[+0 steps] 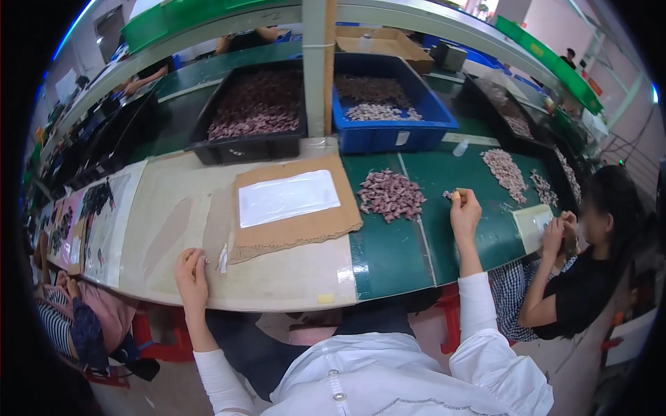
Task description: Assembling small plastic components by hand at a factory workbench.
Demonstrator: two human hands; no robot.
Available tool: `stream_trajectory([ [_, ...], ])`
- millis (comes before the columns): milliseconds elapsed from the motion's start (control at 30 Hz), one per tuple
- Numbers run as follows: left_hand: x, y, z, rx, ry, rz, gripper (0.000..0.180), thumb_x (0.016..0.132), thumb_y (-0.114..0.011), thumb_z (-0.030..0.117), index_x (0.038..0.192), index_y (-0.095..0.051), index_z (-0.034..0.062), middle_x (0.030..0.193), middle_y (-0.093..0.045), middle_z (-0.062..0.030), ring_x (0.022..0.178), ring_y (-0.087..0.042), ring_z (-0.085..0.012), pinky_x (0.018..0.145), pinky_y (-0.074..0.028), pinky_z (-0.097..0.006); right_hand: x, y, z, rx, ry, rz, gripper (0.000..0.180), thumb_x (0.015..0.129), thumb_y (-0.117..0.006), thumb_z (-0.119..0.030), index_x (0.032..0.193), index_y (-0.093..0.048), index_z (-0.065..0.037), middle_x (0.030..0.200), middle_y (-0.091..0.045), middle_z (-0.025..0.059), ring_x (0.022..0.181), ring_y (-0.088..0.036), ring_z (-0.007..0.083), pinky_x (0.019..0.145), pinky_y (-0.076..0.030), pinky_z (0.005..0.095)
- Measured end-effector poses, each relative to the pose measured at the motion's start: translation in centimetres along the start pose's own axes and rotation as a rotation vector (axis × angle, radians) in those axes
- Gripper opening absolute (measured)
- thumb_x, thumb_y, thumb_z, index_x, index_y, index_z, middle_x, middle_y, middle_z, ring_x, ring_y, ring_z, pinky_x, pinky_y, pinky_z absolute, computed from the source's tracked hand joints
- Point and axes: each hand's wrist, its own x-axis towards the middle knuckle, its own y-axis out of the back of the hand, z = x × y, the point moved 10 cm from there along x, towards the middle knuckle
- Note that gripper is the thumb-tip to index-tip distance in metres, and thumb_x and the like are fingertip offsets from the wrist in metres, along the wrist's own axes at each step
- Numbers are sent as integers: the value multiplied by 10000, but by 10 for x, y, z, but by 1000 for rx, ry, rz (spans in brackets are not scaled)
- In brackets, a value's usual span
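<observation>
My left hand (pixel 191 279) hovers over the beige tabletop with its fingers pinched together. Something tiny and pale shows at the fingertips, too small to name. Just right of it lies a crumpled white strip (pixel 223 258). Over the green mat, my right hand (pixel 466 213) is closed, thumb against forefinger, with a yellow covering on one fingertip. A small pinkish-grey piece (pixel 447 195) sits at those fingertips. Between my hands are a heap of small purplish-pink pieces (pixel 392 196) and a brown cardboard sheet (pixel 305 237) with a white paper (pixel 288 200) on it.
Behind stand a black bin (pixel 248 148) and a blue bin (pixel 388 137), both filled with small pieces, parted by an upright post (pixel 319 76). Farther right lie a paler heap (pixel 504 175) and a small bottle (pixel 460 148). A co-worker (pixel 583 277) sits close at the right.
</observation>
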Motion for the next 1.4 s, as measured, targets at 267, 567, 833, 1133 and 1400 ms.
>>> stream_trajectory([
  [267, -5, -1, 6, -95, 103, -98, 114, 816, -592, -3, 915, -613, -56, 900, -559, -120, 760, -572, -208, 673, -457, -279, 9, -1, 31, -250, -23, 17, 164, 836, -597, -172, 908, -613, -25, 767, -620, 147, 735, -597, 331, 669, -459, 429],
  [567, -12, -8, 25, -218, 205, 72, 96, 807, -623, 1, 900, -619, -22, 802, -604, -56, 698, -571, -125, 638, -456, -229, -89, -46, -137, -55, 461, -280, 338, 684, -758, -265, 881, -599, -42, 822, -587, 118, 786, -571, 300, 679, -468, 392],
  [833, -29, -99, 91, -945, 391, -144, 134, 785, -651, -30, 917, -625, -26, 844, -637, -52, 740, -593, -91, 663, -467, -203, -93, -69, -122, -135, 476, -345, 149, 770, -654, -97, 820, -550, -2, 772, -569, 183, 761, -553, 357, 676, -452, 427],
  [1133, -35, -118, 85, -1060, 489, -221, 133, 782, -639, -56, 911, -610, -37, 817, -629, -47, 683, -579, -75, 630, -466, -195, -86, -50, -111, -126, 523, -386, 122, 821, -536, -13, 935, -560, 24, 833, -579, 204, 803, -547, 379, 726, -450, 444],
  [1400, -37, -112, 81, -1067, 481, -179, 164, 791, -641, -50, 953, -613, -49, 827, -633, -53, 700, -585, -78, 640, -475, -195, -89, -63, -118, 391, 22, -530, 145, 800, -608, -23, 943, -620, 2, 754, -636, 107, 667, -615, 173, 616, -482, 286],
])
